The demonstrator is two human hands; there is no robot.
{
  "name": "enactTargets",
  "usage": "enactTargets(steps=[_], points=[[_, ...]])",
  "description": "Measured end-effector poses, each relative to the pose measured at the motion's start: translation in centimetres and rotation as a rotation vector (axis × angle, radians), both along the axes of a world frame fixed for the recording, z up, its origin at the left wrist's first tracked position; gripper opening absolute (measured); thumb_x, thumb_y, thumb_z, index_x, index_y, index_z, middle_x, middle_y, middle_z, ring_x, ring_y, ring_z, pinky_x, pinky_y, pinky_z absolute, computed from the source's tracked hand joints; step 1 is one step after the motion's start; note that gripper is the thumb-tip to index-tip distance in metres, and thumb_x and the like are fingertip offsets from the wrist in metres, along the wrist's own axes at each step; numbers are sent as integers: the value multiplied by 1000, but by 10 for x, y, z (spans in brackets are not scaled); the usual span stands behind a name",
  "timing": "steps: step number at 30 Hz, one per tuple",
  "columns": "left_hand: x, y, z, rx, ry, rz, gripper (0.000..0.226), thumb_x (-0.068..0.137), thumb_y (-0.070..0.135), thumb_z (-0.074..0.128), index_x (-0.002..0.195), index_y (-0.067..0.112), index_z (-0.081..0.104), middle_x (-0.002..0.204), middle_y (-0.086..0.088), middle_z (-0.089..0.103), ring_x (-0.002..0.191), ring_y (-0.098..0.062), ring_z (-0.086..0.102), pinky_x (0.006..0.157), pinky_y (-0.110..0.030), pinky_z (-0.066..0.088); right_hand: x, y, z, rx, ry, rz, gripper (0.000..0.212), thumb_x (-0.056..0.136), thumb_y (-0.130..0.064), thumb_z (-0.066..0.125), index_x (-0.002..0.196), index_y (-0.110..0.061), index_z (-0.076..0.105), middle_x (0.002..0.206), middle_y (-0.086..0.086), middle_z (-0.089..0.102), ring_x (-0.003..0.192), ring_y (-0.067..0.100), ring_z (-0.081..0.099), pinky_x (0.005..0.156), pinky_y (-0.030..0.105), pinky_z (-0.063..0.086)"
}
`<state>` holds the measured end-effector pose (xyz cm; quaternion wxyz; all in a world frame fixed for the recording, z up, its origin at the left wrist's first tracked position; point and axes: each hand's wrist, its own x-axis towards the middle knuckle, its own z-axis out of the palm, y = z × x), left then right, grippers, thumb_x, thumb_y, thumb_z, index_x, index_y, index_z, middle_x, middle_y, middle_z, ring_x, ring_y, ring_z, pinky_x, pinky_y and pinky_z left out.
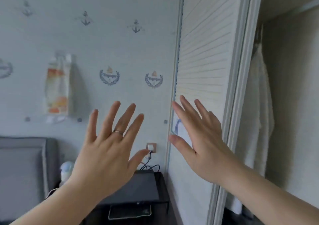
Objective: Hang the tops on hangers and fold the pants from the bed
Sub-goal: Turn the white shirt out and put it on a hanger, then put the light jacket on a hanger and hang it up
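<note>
Both my hands are raised in front of me with fingers spread and nothing in them. My left hand (107,148), with a ring on one finger, is held up before the wallpapered wall. My right hand (198,141) is in front of the white louvred wardrobe door (203,52). Inside the open wardrobe at the right, a white fluffy garment (259,107) hangs from the rail. No tops, pants or loose hangers from the bed are in view.
A grey padded headboard (22,164) stands at the lower left. A black bedside table (138,186) sits below my hands, with cables running to a wall socket (151,147). A printed bag (58,84) hangs on the wall at the left.
</note>
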<state>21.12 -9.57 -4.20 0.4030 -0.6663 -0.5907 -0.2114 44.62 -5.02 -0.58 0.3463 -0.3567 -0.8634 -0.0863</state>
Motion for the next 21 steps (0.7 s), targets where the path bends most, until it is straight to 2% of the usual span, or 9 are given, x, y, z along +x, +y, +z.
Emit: enactTargets(steps=[3, 9, 15, 18, 21], points=[[-64, -75, -50, -94, -94, 94, 77, 96, 65, 30, 154, 17, 38, 164, -7, 28, 154, -35, 11, 120, -64, 8, -69, -42, -48, -108, -57, 60, 66, 90, -72, 10, 149, -55, -14, 160, -31, -22, 148, 5, -27, 123, 47, -8], [-163, -231, -161, -313, -294, 360, 73, 95, 64, 32, 155, 22, 35, 164, -6, 28, 154, -36, 13, 119, -63, 12, -201, -133, -140, -269, -192, 311, 67, 91, -71, 13, 153, -49, -2, 164, -22, -9, 153, 15, -11, 122, 52, -2], [-211, -378, -260, -477, -612, 699, 75, 96, 67, 24, 156, 23, 33, 165, -5, 26, 154, -33, 10, 121, -62, 12, -315, -223, -234, -394, -421, 634, 70, 91, -72, 14, 154, -47, -3, 165, -21, -10, 153, 15, -13, 121, 50, -5], [-213, -435, -306, -477, -807, 881, 76, 95, 70, 15, 160, 31, 21, 168, 1, 11, 155, -27, -6, 123, -57, 1, -364, -263, -276, -435, -555, 780, 69, 92, -73, 14, 153, -49, -7, 164, -22, -14, 152, 13, -16, 122, 51, -4], [-217, -478, -349, -408, -1034, 1057, 75, 93, 74, 11, 159, 40, 6, 168, 11, -4, 153, -17, -19, 123, -52, -5, -409, -296, -309, -502, -638, 889, 67, 97, -68, 23, 153, -49, -7, 164, -23, -14, 151, 11, -18, 121, 49, -6]])
